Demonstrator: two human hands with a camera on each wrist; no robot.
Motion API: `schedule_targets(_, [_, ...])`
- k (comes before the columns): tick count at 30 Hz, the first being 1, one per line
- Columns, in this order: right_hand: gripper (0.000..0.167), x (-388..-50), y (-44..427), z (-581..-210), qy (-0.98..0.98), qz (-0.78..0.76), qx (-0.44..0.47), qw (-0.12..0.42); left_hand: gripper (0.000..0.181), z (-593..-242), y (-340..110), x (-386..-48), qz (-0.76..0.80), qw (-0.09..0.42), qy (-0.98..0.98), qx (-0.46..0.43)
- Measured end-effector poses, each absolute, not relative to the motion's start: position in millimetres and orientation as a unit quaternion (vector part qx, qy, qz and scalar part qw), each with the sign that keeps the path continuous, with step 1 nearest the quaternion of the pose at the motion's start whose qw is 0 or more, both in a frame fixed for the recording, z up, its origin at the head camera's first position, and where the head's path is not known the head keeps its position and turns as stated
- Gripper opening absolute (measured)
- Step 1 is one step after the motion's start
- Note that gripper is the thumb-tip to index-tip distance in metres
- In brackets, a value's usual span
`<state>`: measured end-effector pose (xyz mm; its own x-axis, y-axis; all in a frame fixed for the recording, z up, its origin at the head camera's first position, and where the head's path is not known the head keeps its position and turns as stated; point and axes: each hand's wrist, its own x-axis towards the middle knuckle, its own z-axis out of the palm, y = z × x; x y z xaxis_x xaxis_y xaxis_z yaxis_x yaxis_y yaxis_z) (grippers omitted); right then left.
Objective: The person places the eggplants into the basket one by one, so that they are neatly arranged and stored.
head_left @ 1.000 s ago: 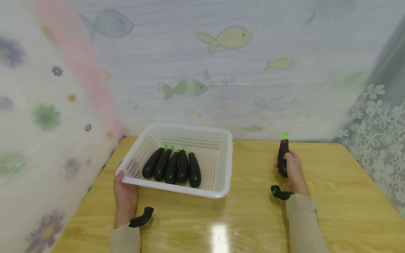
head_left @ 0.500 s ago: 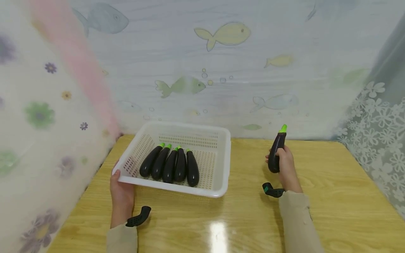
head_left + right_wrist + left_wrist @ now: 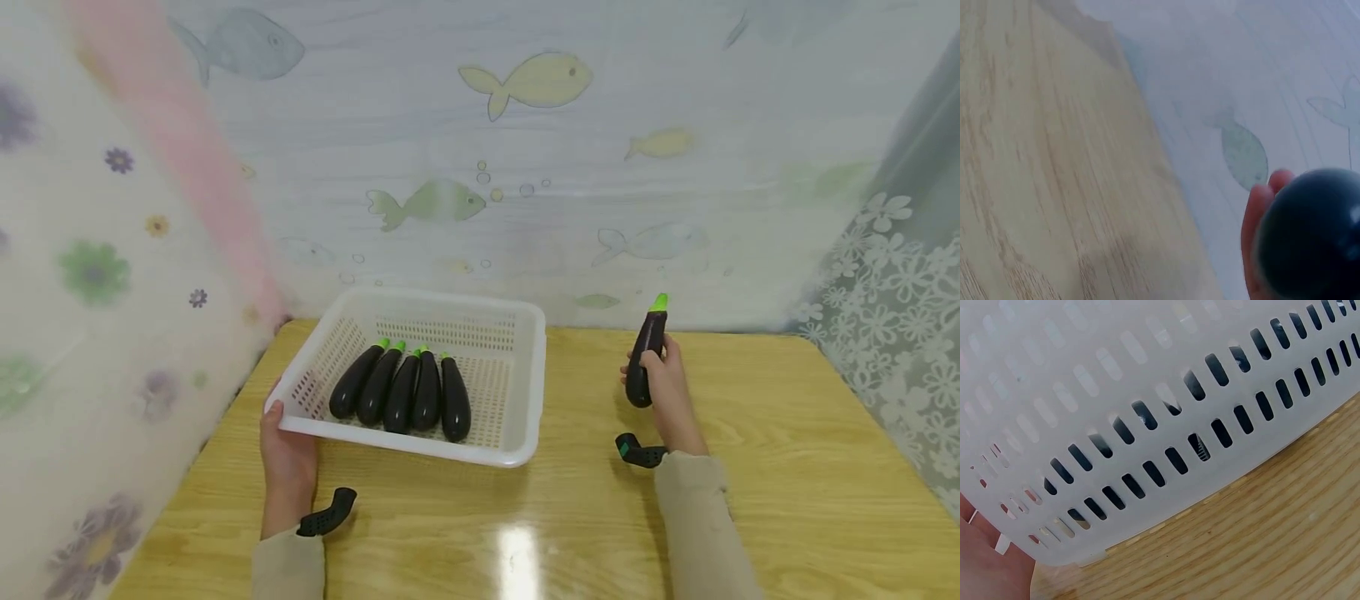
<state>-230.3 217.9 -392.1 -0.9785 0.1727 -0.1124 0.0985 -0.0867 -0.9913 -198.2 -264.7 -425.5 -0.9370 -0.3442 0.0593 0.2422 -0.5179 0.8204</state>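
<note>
In the head view a white slotted plastic basket (image 3: 525, 383) holds several dark purple eggplants (image 3: 402, 393) with green stems, lying side by side towards its left. My left hand (image 3: 288, 458) grips the basket's near left corner, thumb over the rim. Dark shapes show through the slotted basket wall (image 3: 1166, 444) in the left wrist view. To the right, my right hand (image 3: 669, 392) holds another eggplant (image 3: 645, 358) above the table, its green stem up and tilted slightly right. Its round dark end (image 3: 1316, 237) fills the lower right of the right wrist view, fingertips (image 3: 1259, 206) behind it.
A wooden table (image 3: 585, 517) lies under both hands. Behind it hangs a fish-print sheet (image 3: 525, 208). Flower-print cloth (image 3: 97, 333) borders the left side and a lace curtain (image 3: 892, 308) the right. Each wrist carries a black camera mount (image 3: 328, 512).
My right hand has moved left and slightly up with its eggplant, which now tilts more. The left hand keeps its grip on the basket. The head view has shifted a little.
</note>
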Motion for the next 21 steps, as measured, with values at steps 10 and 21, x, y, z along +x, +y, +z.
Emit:
schedule_targets(10, [0.058, -227, 188, -369, -0.728, 0.684, -0.048, -0.006, 0.047, -423, -264, -199, -0.867, 0.169, -0.466, 0.058])
schedule_targets(21, [0.062, -219, 165, -356, -0.735, 0.678, 0.028, 0.006, 0.046, -423, -263, -198, -0.866, 0.169, -0.466, 0.064])
